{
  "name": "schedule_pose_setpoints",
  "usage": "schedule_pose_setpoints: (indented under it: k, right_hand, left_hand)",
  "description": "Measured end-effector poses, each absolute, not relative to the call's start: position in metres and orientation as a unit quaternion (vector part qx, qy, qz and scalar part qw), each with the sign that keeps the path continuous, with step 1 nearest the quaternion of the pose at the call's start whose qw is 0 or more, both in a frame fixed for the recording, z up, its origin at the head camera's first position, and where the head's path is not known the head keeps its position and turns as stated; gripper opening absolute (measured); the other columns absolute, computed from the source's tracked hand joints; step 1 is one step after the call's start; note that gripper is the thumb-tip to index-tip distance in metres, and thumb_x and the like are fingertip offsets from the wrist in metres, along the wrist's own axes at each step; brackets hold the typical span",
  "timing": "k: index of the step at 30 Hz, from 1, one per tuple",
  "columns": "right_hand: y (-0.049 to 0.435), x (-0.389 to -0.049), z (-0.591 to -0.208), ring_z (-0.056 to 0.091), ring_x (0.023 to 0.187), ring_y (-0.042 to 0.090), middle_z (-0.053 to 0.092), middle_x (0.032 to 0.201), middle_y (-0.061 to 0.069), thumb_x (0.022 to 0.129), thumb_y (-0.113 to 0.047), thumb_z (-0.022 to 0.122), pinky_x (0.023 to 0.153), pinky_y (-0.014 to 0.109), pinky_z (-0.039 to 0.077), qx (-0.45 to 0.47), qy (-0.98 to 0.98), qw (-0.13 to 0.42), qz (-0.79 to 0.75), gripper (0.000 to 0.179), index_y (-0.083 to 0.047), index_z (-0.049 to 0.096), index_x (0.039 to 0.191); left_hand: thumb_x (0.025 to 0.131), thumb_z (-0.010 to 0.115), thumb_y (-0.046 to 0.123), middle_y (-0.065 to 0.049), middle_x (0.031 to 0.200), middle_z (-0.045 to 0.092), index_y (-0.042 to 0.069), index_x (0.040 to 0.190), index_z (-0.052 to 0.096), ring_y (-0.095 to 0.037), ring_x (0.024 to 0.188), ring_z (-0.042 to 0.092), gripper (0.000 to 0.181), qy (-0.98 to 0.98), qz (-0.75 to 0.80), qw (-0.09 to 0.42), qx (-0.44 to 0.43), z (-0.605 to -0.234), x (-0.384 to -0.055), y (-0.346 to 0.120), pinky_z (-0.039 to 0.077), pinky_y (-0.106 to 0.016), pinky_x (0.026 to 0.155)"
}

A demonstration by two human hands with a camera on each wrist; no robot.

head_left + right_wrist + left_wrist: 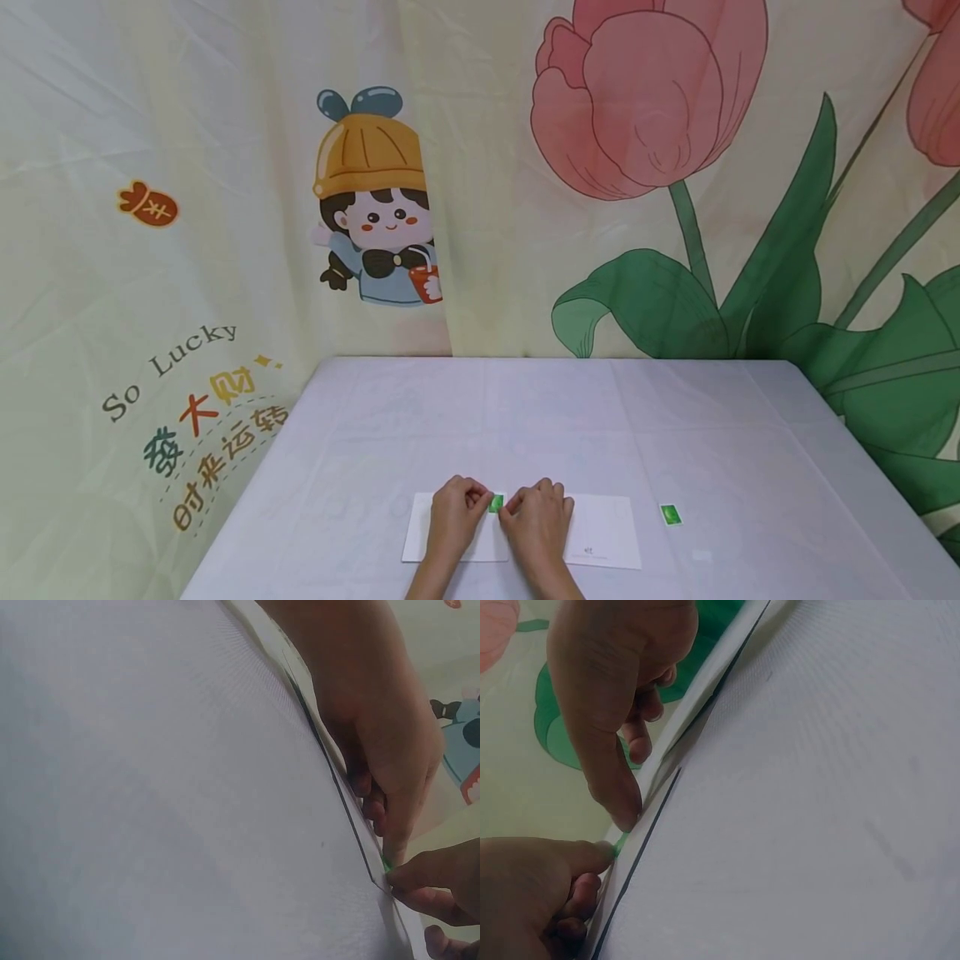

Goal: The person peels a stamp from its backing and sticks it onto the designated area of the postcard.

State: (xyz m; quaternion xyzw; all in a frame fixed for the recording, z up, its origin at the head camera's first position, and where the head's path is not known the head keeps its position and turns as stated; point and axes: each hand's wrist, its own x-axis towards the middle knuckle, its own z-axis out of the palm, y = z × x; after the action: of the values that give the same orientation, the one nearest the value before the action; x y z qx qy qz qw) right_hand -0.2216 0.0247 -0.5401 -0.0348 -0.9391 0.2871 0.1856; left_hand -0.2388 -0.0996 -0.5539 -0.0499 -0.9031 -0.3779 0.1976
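1. At the left white card's far right corner, on the desk: green sticker, lying between two pinches.
2. Left hand: fingers pinching its left side.
3. Right hand: fingers pinching its right side, the paired grip probably squaring it to the corner.
4. Right white card: lying alongside, partly under the right hand.
5. Second green sticker: lying untouched toward the desk's right edge, presumably waiting within reach.
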Motion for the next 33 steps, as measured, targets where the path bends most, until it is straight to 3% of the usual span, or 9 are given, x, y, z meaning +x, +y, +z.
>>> schedule_pose_setpoints:
  k: [11,20,33]
  right_hand:
    - [0.0245,-0.2212,-0.5401,0.039,0.067,0.018,0.046,0.067,-0.002,0.06,-0.022,0.083,0.061,0.035,0.025,-0.033,-0.938,0.187,0.291,0.023,-0.019,0.062,0.051]
    - [0.0247,-0.2202,-0.5395,0.039,0.067,0.018,0.046,0.067,-0.002,0.06,-0.022,0.083,0.061,0.035,0.025,-0.033,-0.938,0.186,0.292,0.023,-0.019,0.062,0.052]
    - [0.0244,-0.2203,-0.5399,0.039,0.068,0.018,0.046,0.068,-0.002,0.061,-0.022,0.084,0.062,0.036,0.025,-0.034,-0.938,0.184,0.292,0.022,-0.018,0.063,0.053]
  left_hand:
    - [0.072,0.077,0.01,0.007,0.064,0.049,0.011,0.068,0.065,-0.002,0.057,0.045,0.013,-0.907,-0.372,0.192,-0.04,-0.5523,-0.2383,-0.0986,0.042,-0.018,0.053]
    - [0.068,0.078,0.005,0.007,0.063,0.051,0.01,0.068,0.062,-0.003,0.056,0.046,0.017,-0.899,-0.378,0.217,-0.05,-0.5542,-0.239,-0.1,0.042,-0.019,0.052]
    - [0.067,0.08,0.004,0.006,0.06,0.05,0.008,0.077,0.053,-0.002,0.053,0.045,0.029,-0.89,-0.39,0.236,-0.032,-0.5563,-0.2405,-0.0991,0.041,-0.019,0.05]
